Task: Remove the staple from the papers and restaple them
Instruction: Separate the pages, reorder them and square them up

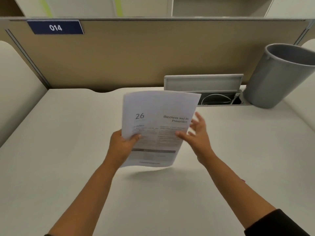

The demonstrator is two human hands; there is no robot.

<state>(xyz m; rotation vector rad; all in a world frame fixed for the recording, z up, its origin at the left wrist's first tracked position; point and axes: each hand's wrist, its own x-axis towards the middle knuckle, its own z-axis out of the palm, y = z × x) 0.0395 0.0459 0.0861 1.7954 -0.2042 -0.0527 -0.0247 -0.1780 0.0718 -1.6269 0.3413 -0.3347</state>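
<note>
A set of printed white papers [158, 113], headed "26" and "Blindness and its Prevention", is held up above the desk, tilted toward me. My left hand [121, 145] grips its lower left edge, thumb on the front. At the sheet's right edge is my right hand [196, 132], fingers spread, its thumb touching the front of the page without a clear grip. No staple or stapler is visible.
The white desk [68, 150] is bounded by a tan partition [136, 57] with a blue "014" sign [55, 27]. An open cable tray [219, 97] with a white cable sits at the back right. A grey bin [279, 77] stands on the desk's far right.
</note>
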